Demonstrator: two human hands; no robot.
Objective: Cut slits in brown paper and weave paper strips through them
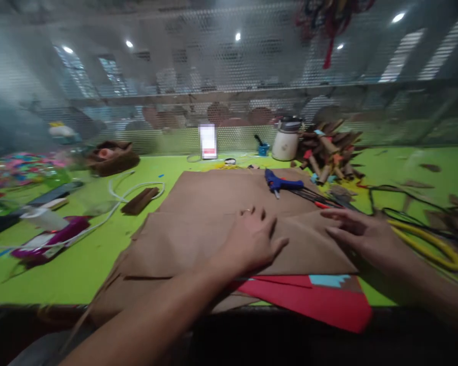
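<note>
Brown paper sheets (191,239) lie stacked before me on the green table. My left hand (254,239) rests flat on the top sheet, its fingers spread. At the right edge of the paper is my right hand (356,231), fingers stretched out and thumb apart, with no object visible in it. Whether its fingertips touch the paper, I cannot tell. A blue glue gun (284,184) lies on the paper beyond my hands. Red paper (316,302) and a light blue piece (328,280) stick out from under the brown sheets at the front edge.
Yellow-handled scissors (427,244) and black cables (412,190) lie at the right. Rolled brown paper pieces (330,155) are heaped beside a white jug (286,140) at the back. On the left are a white cable (114,203), a purple power strip (57,239) and a brown basket (112,157).
</note>
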